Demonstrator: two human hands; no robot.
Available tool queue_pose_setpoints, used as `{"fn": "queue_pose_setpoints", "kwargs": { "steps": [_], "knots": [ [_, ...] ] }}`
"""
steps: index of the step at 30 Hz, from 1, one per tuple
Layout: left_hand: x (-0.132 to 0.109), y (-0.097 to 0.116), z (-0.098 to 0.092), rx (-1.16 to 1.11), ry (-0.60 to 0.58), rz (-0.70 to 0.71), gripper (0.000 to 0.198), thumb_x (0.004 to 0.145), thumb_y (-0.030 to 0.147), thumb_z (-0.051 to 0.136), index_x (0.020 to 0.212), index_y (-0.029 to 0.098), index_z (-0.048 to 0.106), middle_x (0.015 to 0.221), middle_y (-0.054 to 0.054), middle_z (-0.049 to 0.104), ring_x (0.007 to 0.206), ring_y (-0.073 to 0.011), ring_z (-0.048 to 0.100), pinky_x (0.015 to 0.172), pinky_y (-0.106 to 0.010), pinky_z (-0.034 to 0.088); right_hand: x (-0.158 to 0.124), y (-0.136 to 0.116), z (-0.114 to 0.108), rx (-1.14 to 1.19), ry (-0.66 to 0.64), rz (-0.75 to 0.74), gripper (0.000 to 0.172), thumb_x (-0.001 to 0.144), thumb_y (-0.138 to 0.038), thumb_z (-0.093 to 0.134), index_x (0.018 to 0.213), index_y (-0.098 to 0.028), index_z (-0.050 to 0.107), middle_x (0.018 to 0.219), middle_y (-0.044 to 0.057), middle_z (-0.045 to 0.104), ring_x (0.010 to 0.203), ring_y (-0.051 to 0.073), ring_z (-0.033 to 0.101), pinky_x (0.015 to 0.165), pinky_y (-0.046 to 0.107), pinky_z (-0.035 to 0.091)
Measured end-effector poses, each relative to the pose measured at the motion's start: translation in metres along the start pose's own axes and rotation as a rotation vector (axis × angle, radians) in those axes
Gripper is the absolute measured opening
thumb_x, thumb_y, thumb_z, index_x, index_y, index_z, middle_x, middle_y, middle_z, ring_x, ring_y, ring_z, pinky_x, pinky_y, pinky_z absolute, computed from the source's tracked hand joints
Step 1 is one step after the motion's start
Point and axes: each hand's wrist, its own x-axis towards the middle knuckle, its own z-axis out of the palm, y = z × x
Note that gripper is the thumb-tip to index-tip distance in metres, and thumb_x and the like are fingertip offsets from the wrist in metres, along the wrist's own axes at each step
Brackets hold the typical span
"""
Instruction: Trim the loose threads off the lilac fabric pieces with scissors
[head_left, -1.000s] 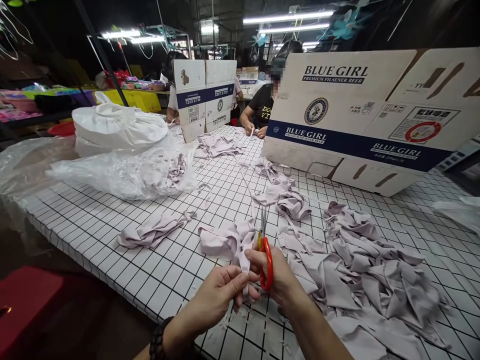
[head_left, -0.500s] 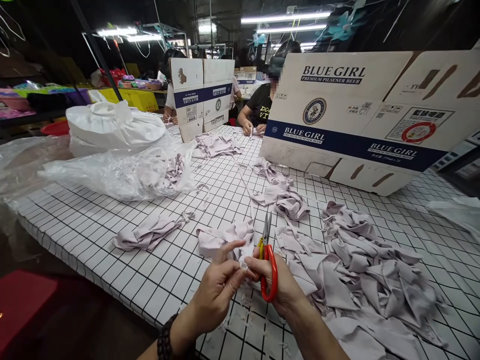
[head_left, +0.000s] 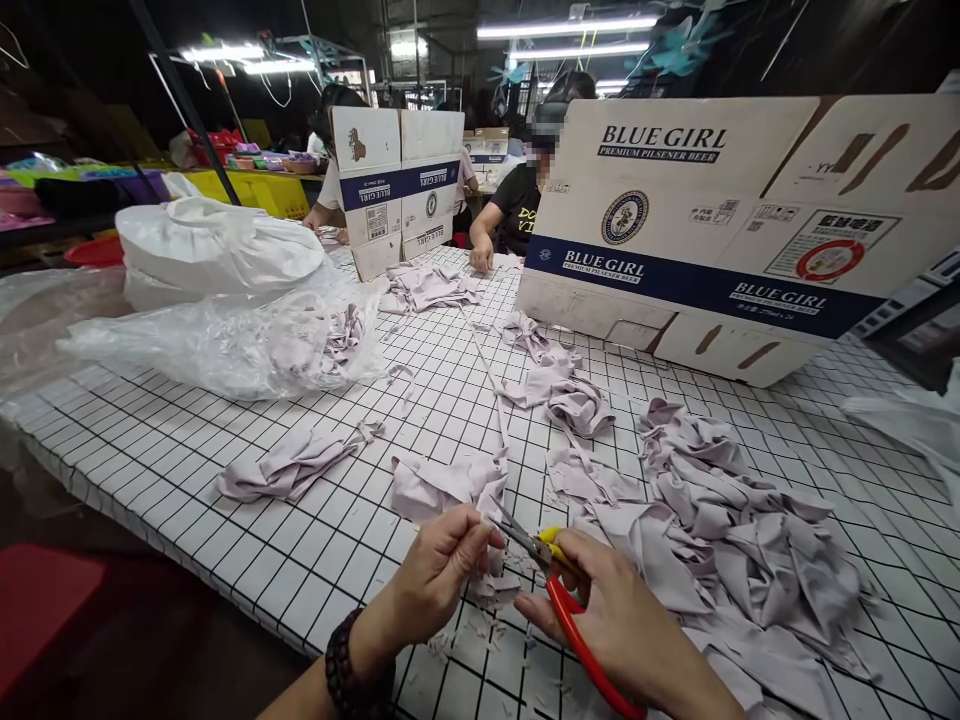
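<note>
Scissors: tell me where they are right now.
In the head view, the scissors are in the right hand, just right of centre in the lower half, their blades pointing toward the left hand.

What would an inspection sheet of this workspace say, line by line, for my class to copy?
Surface: white table with black grid lines.
Job's things: scissors with red and yellow handles; lilac fabric, loose pieces and a heap at right.
Clutter: tiny pale scraps on the grid; clear plastic bag holding fabric.
Left hand: fingers pinched at the fabric, beside the scissors.
Right hand: holding the scissors.
Cables: thin wires hanging by background lights.
Surroundings: cardboard cartons; co-workers behind them.
</note>
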Motion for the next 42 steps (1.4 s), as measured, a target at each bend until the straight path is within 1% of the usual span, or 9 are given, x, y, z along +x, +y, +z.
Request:
{"fn": "queue_pose_setpoints", "kwargs": {
  "steps": [4, 8, 17, 22, 27, 35, 38, 42],
  "knots": [
    [0.002, 0.001, 0.0, 0.02, -0.041, 0.002, 0.036, 0.099, 0.041, 0.04, 0.083, 0.015, 0.059, 0.068, -0.001, 0.051, 0.061, -0.0121, 0.046, 0.057, -0.024, 0.039, 0.002, -0.003, 0.006, -0.055, 0.008, -0.003, 0.038, 0.072, -0.048, 0.067, 0.068, -0.024, 0.038, 0.071, -0.001, 0.052, 0.064, 0.018, 0.048, 0.058, 0.028, 0.037],
    [0.003, 0.002, 0.0, 0.019, -0.07, 0.036, 0.037, 0.099, 0.043, 0.04, 0.078, 0.016, 0.055, 0.068, -0.001, 0.052, 0.061, -0.0121, 0.047, 0.058, -0.023, 0.039, 0.003, -0.006, 0.007, -0.06, 0.008, -0.002, 0.039, 0.072, -0.048, 0.066, 0.067, -0.024, 0.035, 0.07, -0.001, 0.052, 0.065, 0.018, 0.048, 0.058, 0.028, 0.037],
    [0.002, 0.002, -0.005, -0.023, -0.118, 0.027, 0.034, 0.099, 0.039, 0.041, 0.081, 0.016, 0.057, 0.069, 0.0, 0.052, 0.061, -0.0116, 0.05, 0.06, -0.022, 0.042, 0.003, -0.009, 0.004, -0.087, -0.018, -0.019, 0.04, 0.073, -0.05, 0.065, 0.066, -0.024, 0.035, 0.07, 0.0, 0.054, 0.064, 0.019, 0.049, 0.058, 0.029, 0.037],
    [0.002, 0.001, -0.007, -0.029, -0.108, 0.018, 0.036, 0.098, 0.042, 0.042, 0.082, 0.014, 0.06, 0.068, 0.0, 0.051, 0.061, -0.0119, 0.049, 0.06, -0.023, 0.041, 0.007, -0.008, 0.005, -0.105, 0.001, -0.042, 0.041, 0.073, -0.049, 0.065, 0.063, -0.024, 0.034, 0.064, -0.001, 0.052, 0.06, 0.017, 0.047, 0.055, 0.028, 0.035],
    [0.002, 0.002, -0.007, -0.052, -0.097, -0.012, 0.041, 0.097, 0.046, 0.043, 0.083, 0.013, 0.064, 0.071, -0.002, 0.054, 0.061, -0.0119, 0.048, 0.059, -0.023, 0.041, 0.008, -0.003, 0.01, -0.134, 0.037, -0.081, 0.045, 0.075, -0.05, 0.063, 0.059, -0.023, 0.03, 0.059, -0.002, 0.047, 0.054, 0.015, 0.041, 0.051, 0.026, 0.03],
    [0.002, -0.004, -0.009, -0.092, -0.1, -0.059, 0.044, 0.095, 0.049, 0.045, 0.083, 0.013, 0.065, 0.069, -0.001, 0.051, 0.06, -0.0116, 0.047, 0.058, -0.023, 0.04, 0.009, 0.004, 0.016, -0.2, 0.125, -0.141, 0.043, 0.076, -0.049, 0.06, 0.059, -0.023, 0.03, 0.055, -0.003, 0.045, 0.051, 0.013, 0.039, 0.049, 0.026, 0.027],
    [0.001, -0.005, -0.009, -0.124, -0.1, -0.078, 0.042, 0.095, 0.048, 0.046, 0.083, 0.013, 0.065, 0.068, -0.001, 0.05, 0.061, -0.0117, 0.046, 0.058, -0.022, 0.039, 0.012, 0.005, 0.017, -0.192, 0.149, -0.162, 0.043, 0.076, -0.047, 0.06, 0.058, -0.023, 0.029, 0.053, -0.004, 0.043, 0.05, 0.013, 0.036, 0.049, 0.026, 0.026],
    [0.0, -0.005, -0.009, -0.178, -0.094, -0.105, 0.04, 0.095, 0.047, 0.047, 0.082, 0.013, 0.064, 0.067, 0.0, 0.049, 0.061, -0.0113, 0.044, 0.058, -0.022, 0.038, 0.014, 0.006, 0.021, -0.151, 0.141, -0.167, 0.044, 0.075, -0.043, 0.06, 0.056, -0.022, 0.025, 0.052, -0.004, 0.039, 0.049, 0.012, 0.035, 0.048, 0.026, 0.023]
  ]
}}
